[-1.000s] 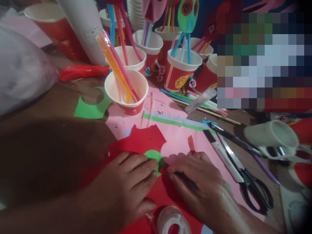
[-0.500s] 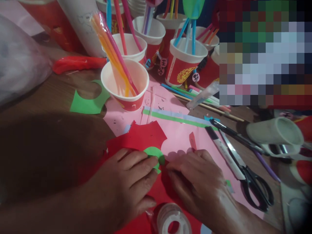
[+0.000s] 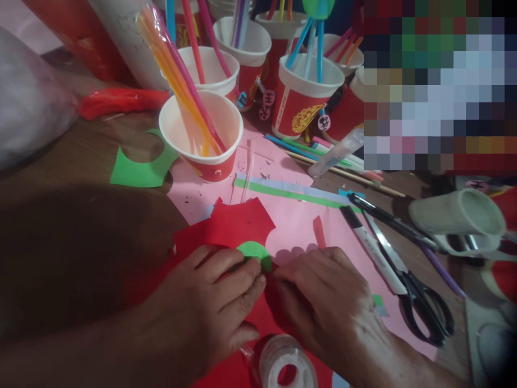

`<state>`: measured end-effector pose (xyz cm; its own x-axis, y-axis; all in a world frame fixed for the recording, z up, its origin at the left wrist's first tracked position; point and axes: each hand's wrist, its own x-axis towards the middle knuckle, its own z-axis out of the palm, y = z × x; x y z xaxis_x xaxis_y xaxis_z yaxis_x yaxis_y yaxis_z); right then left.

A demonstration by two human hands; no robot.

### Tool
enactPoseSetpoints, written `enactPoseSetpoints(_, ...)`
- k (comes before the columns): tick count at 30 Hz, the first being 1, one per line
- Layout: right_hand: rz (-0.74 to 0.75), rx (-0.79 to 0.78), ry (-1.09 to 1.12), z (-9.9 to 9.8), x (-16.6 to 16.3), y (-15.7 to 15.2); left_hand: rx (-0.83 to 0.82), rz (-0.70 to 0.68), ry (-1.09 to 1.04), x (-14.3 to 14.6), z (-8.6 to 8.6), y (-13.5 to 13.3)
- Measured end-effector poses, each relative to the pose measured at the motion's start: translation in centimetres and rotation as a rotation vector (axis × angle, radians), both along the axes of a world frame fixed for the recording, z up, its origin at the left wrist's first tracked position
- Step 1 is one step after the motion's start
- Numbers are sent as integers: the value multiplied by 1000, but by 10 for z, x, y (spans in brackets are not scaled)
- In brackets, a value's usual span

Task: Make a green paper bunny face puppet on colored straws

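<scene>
My left hand (image 3: 218, 293) presses its fingers over a round green paper piece (image 3: 255, 250), which rests on red paper (image 3: 238, 221). Only the upper edge of the green piece shows; the fingers cover the rest. My left thumb stays apart, lower down. Close by on the right, my right hand (image 3: 327, 291) has its fingers curled together above the papers, and whatever they pinch is hidden. Below and between both hands lies a roll of clear tape (image 3: 287, 361). The red paper lies over a pink sheet (image 3: 294, 226).
Scissors (image 3: 424, 307) and a marker (image 3: 374, 250) lie right of my right hand. A paper cup (image 3: 202, 129) with straws stands ahead, with several more cups behind. A green paper offcut (image 3: 139, 167) is at left. One cup (image 3: 456, 215) lies tipped over at right.
The green piece's lower edge, seen earlier by my left fingertips, is now covered or flat against the red paper. My right hand has barely moved. The view has shifted slightly.
</scene>
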<state>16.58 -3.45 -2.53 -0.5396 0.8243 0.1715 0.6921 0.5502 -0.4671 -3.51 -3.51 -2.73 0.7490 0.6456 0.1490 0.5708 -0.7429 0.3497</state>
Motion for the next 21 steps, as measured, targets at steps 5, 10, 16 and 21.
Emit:
enactPoseSetpoints(5,30,36,-34,5,5,2,21,10,-9,1,-1,-2)
enactPoseSetpoints(10,-2,131,19,18,14,2,18,9,-11,-1,1,-2)
enactPoseSetpoints(16,-4,215,-98,9,5,-6,18,-3,-1,-1,2,-2)
enactPoseSetpoints(21,41,225,-164,-3,2,-11,12,-3,5,-1,-1,-2)
